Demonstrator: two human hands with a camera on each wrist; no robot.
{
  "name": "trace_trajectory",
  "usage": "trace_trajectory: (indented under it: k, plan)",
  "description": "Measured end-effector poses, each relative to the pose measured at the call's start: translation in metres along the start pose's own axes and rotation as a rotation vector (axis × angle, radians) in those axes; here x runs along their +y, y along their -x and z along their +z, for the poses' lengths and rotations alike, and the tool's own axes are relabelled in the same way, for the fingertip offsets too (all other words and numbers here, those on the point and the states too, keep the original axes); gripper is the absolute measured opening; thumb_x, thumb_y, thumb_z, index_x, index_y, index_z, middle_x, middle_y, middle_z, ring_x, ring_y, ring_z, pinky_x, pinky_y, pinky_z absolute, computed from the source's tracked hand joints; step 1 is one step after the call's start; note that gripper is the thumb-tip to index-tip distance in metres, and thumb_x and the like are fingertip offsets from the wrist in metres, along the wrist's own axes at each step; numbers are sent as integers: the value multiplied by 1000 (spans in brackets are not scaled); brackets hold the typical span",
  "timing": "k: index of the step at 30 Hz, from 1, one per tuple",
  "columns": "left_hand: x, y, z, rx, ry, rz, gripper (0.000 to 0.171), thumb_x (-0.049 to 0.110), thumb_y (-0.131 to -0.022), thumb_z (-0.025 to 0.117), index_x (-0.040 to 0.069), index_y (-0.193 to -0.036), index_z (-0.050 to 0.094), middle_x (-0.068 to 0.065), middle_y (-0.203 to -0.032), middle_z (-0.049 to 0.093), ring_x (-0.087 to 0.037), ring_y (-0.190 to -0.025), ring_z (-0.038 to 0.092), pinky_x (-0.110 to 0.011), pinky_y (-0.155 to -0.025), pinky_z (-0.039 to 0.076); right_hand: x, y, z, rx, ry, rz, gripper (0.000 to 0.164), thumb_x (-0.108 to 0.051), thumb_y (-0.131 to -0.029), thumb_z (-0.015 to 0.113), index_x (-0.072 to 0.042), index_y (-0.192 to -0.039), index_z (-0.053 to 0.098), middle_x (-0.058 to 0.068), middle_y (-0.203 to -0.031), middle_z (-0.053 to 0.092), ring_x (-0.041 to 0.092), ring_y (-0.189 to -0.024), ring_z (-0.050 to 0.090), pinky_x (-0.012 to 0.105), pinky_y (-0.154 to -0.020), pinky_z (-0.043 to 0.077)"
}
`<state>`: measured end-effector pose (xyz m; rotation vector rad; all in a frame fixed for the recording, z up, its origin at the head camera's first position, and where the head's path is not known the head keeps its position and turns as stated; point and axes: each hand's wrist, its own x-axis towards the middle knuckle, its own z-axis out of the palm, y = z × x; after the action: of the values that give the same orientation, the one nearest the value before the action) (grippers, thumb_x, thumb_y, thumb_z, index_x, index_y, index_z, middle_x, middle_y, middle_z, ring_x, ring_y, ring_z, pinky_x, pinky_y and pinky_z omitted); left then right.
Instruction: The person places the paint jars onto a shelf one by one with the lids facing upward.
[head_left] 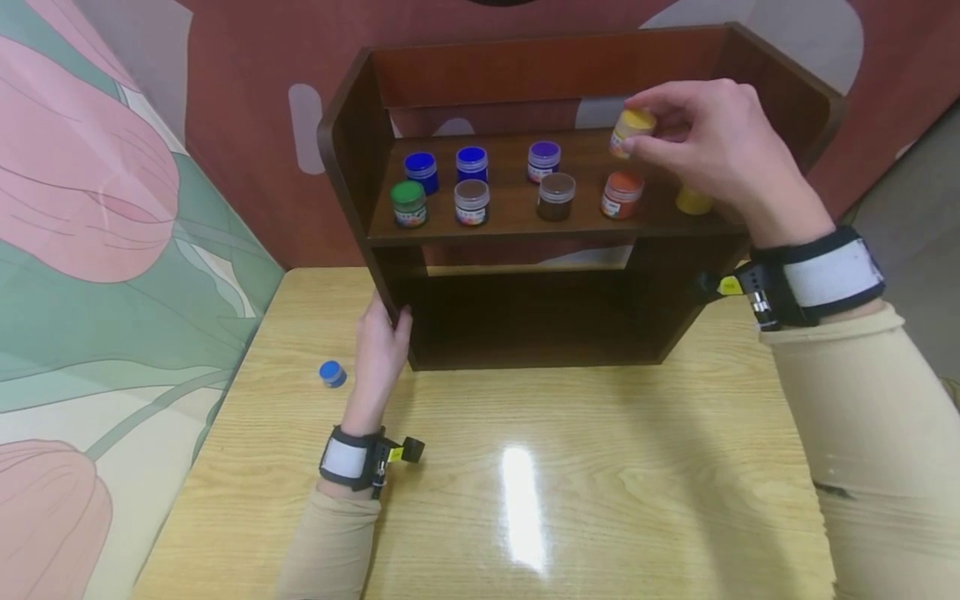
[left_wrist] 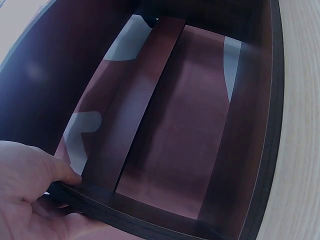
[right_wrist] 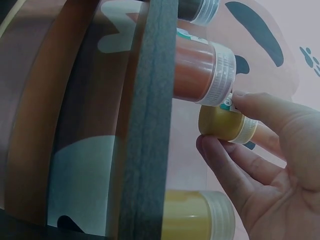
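Observation:
My right hand pinches a small jar of yellow paint between thumb and fingertips, above the shelf's upper board. In the right wrist view the held yellow jar hangs apart from the board, close to an orange paint jar. Another yellow jar stands under my right wrist, partly hidden. My left hand grips the left side panel of a dark brown wooden shelf. The left wrist view has the thumb on the panel's inner face, with fingers round the outside.
Two rows of paint jars stand on the board: green, brown, dark brown and orange in front; blue and purple behind. A blue-lidded jar lies on the wooden table, left of my left hand.

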<state>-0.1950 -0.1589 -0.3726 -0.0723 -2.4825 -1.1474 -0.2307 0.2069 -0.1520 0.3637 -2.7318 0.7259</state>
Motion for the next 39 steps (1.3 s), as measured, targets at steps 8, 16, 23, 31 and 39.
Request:
trace_trajectory:
  k: [8,16,23,31,39]
  plan:
    - [-2,0,0,2,-1,-1,29,13,-100,56,0,-126,54,-25,-124,66,-41,-116,65,-52,-95,57,-1,-4,-1,-36,8,40,52,-41,-96,63,-16,-141,57,13,-130,66,29,-113,58,32,-86,39]
    - [-1,1,0,3,0,1,29,13,-101,56,1,-127,53,-24,-125,65,-41,-117,65,-52,-96,57,-2,-8,1,-59,-5,42,56,-42,-95,65,-14,-142,56,15,-131,64,31,-116,57,46,-94,41]
    - [-1,0,0,2,3,11,29,13,-101,56,1,-127,53,-24,-125,66,-41,-117,64,-51,-96,57,-3,-13,1,-82,26,26,56,-44,-94,66,-14,-141,57,15,-127,65,29,-110,56,39,-88,41]
    - [0,0,0,-3,11,11,29,13,-101,55,0,-127,53,-24,-125,65,-40,-118,64,-52,-96,57,-2,-18,1,-126,47,32,57,-43,-94,66,-14,-142,56,14,-124,67,26,-106,58,28,-83,40]
    - [-3,0,1,28,-11,18,27,9,-98,58,-3,-122,56,-26,-118,68,-44,-110,66,-54,-90,58,-1,-21,3,-167,37,29,54,-35,-96,66,-11,-142,55,17,-127,66,32,-114,60,48,-98,45]
